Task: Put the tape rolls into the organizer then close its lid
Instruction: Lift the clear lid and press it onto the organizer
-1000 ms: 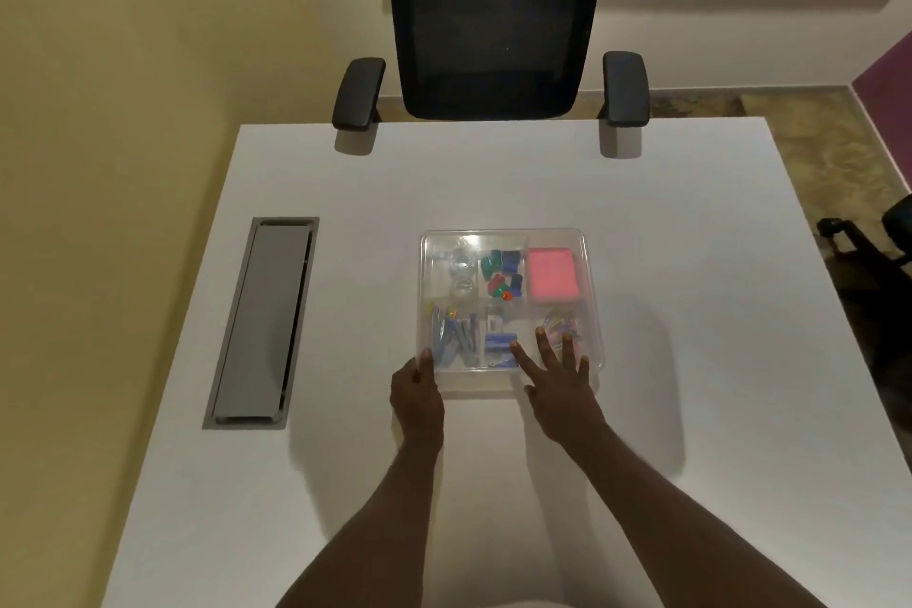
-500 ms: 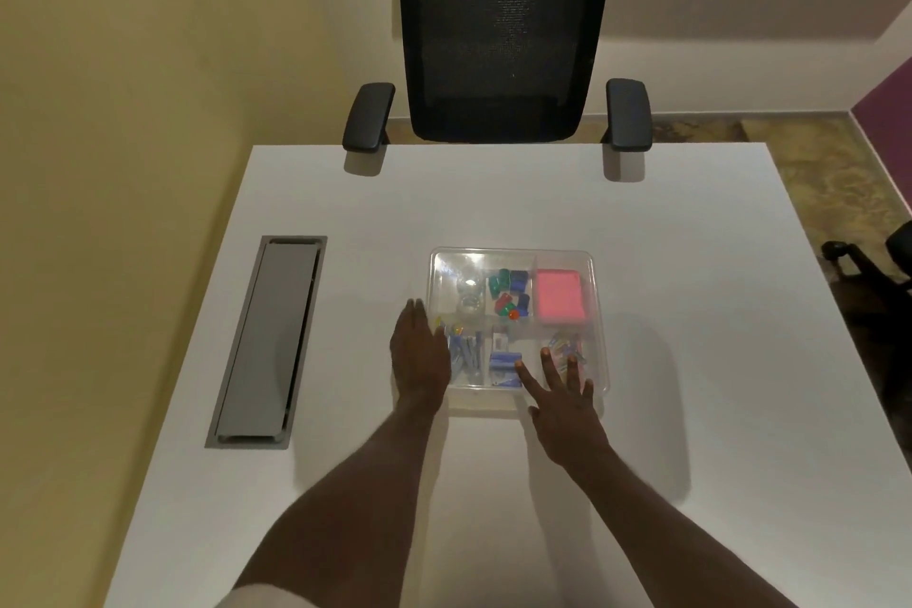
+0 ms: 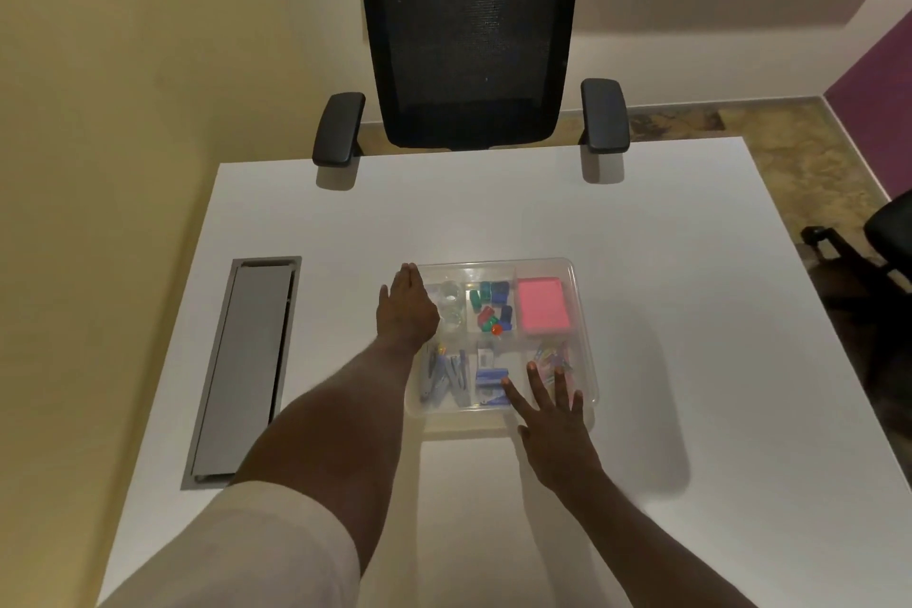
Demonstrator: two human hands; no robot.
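A clear plastic organizer (image 3: 581,306) with its transparent lid down lies in the middle of the white table. Clear tape rolls (image 3: 451,304) show through the lid in the far left compartment. My left hand (image 3: 405,306) lies flat along the organizer's far left edge, fingers together and reaching toward the back corner. My right hand (image 3: 555,415) rests spread on the lid's near right corner, holding nothing.
Other compartments hold coloured clips (image 3: 491,306), a pink note pad (image 3: 542,305), staplers (image 3: 444,375) and paper clips (image 3: 552,358). A grey cable hatch (image 3: 247,365) is set into the table at left. A black mesh chair (image 3: 469,40) stands at the far edge.
My left hand has slid from the organizer's near left corner along its left side to the far left corner. My right hand stayed on the near right part of the lid.
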